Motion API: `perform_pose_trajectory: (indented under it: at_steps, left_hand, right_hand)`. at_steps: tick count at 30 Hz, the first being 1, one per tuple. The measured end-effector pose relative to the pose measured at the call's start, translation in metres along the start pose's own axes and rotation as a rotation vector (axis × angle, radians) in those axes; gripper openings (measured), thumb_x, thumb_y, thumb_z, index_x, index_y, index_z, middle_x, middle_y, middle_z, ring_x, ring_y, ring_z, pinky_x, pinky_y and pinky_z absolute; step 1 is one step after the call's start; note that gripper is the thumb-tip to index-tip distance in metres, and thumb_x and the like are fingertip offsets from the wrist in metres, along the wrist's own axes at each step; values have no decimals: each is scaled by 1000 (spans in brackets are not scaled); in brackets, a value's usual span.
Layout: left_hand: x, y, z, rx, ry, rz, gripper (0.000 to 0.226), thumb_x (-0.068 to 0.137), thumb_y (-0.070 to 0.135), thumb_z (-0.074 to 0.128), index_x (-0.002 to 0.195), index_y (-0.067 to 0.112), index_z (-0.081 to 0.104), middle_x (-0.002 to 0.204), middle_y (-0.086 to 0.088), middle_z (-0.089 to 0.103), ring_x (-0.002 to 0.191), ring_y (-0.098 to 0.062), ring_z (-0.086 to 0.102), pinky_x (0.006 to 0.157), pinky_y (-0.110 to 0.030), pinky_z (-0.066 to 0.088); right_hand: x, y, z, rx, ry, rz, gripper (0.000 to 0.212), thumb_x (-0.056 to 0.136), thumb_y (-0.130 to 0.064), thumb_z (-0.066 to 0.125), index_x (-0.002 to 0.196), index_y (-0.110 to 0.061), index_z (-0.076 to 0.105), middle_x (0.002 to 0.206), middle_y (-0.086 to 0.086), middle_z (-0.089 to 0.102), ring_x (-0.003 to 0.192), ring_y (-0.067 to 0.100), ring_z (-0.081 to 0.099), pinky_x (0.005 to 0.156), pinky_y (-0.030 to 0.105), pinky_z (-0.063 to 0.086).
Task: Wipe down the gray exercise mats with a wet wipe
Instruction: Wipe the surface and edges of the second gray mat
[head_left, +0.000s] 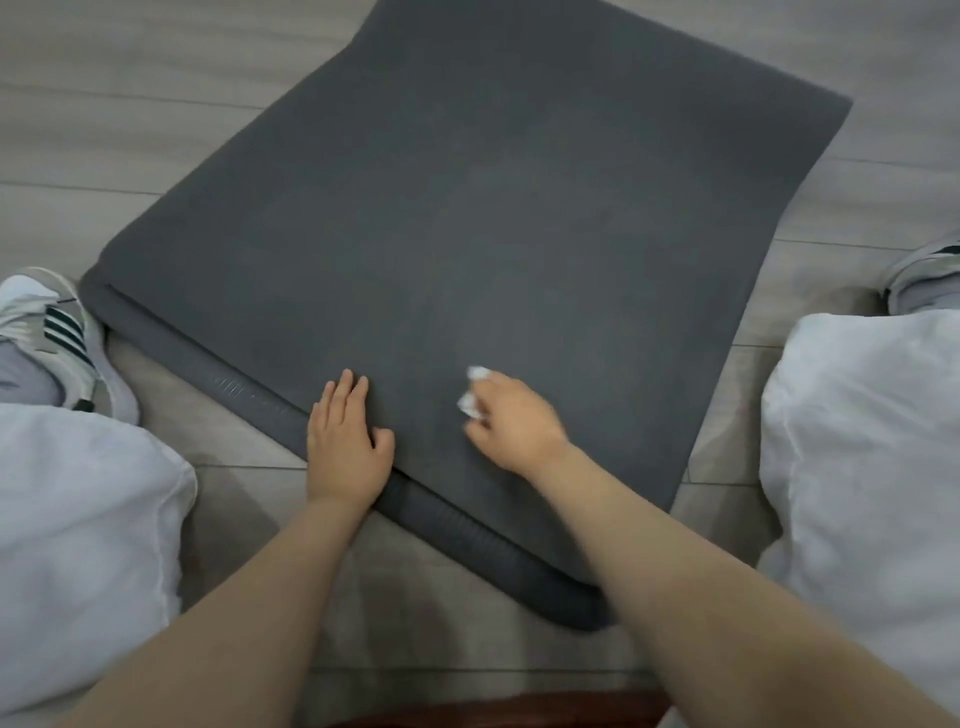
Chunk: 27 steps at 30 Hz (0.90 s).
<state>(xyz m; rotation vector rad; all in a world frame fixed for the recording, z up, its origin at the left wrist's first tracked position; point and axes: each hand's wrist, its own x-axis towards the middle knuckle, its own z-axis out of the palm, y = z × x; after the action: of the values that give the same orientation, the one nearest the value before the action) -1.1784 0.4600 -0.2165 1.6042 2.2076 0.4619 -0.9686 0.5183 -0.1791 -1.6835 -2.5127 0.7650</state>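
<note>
Your left hand (345, 441) presses flat on the gray mat (467, 208) while your right hand (511, 421) pinches the wet wipe (474, 389) at the near edge, most of the surface seemingly left to wipe.

Pale wood-look floor planks (130, 130) ran all around. On that floor, at far left, sat a white sneaker (62, 332) with 3 dark stripes; another sneaker (924, 270) at far right. White trouser knees (78, 519) filled both lower corners above the floor.
</note>
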Motion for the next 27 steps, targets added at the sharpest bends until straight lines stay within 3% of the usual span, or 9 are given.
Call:
perform_pose_trajectory:
  at_steps: [2, 5, 11, 14, 16, 19, 23, 25, 27]
  left_hand:
    - [-4, 5, 8, -2, 49, -13, 67, 82, 19, 42, 147, 5, 41, 159, -12, 31, 149, -30, 21, 123, -42, 8]
    - [-4, 9, 10, -27, 55, -53, 65, 85, 9, 51, 148, 5, 38, 160, -11, 28, 151, -28, 16, 124, -42, 5]
    - [0, 4, 0, -44, 10, -27, 63, 90, 7, 51, 151, 8, 35, 162, -8, 23, 151, -24, 14, 124, -37, 4]
    - [3, -3, -7, -102, -32, 8, 61, 90, 1, 46, 149, 8, 39, 161, -8, 26, 151, -24, 17, 124, -37, 8]
    - [6, -9, -11, -124, -44, 37, 61, 87, -2, 46, 148, 7, 41, 160, -10, 29, 150, -25, 20, 123, -37, 13]
    - [4, -10, -13, -94, -32, 44, 62, 86, -1, 48, 147, 6, 41, 160, -9, 29, 150, -24, 21, 123, -36, 14]
    - [-2, -2, -2, -74, 61, 26, 62, 86, 0, 50, 147, 7, 41, 160, -8, 29, 150, -25, 20, 124, -36, 7]
    - [-5, 0, 3, -76, 83, 8, 62, 84, 0, 51, 145, 6, 43, 159, -9, 31, 150, -26, 21, 124, -37, 6]
    - [-5, 1, 3, -84, 87, 5, 61, 84, 0, 51, 144, 5, 44, 158, -10, 32, 149, -26, 22, 124, -37, 7]
  right_hand:
    - [-80, 63, -16, -112, 41, 254, 17, 82, -29, 57, 93, -15, 57, 127, 2, 58, 106, 30, 58, 78, 34, 47]
    - [-137, 103, -35, -97, 29, 576, 21, 82, -27, 56, 74, -13, 43, 90, 9, 57, 89, 35, 62, 66, 36, 41]
    - [-24, -6, 8, 55, 76, 84, 14, 82, -13, 51, 78, -16, 38, 96, 15, 53, 89, 37, 54, 73, 37, 43]
    - [33, -79, 27, 97, -24, -159, 1, 83, -10, 49, 84, -9, 50, 98, 16, 53, 88, 36, 54, 75, 40, 45]
    - [52, -92, 24, 66, -91, -205, 10, 85, -12, 49, 92, -7, 54, 104, 15, 56, 94, 35, 56, 77, 38, 44]
    - [21, -51, 3, -45, -150, -327, 10, 81, -17, 47, 87, -11, 51, 106, 10, 59, 95, 33, 57, 78, 39, 49]
    - [-73, 67, -37, -298, -369, -392, 15, 76, -31, 37, 81, -21, 46, 96, 4, 59, 87, 27, 59, 72, 31, 46]
    - [-118, 114, -61, -438, -517, -360, 22, 78, -36, 36, 90, -24, 49, 100, 2, 59, 89, 23, 60, 76, 30, 49]
    - [-130, 129, -61, -490, -530, -355, 31, 84, -39, 33, 102, -22, 52, 107, 2, 58, 95, 22, 60, 83, 33, 51]
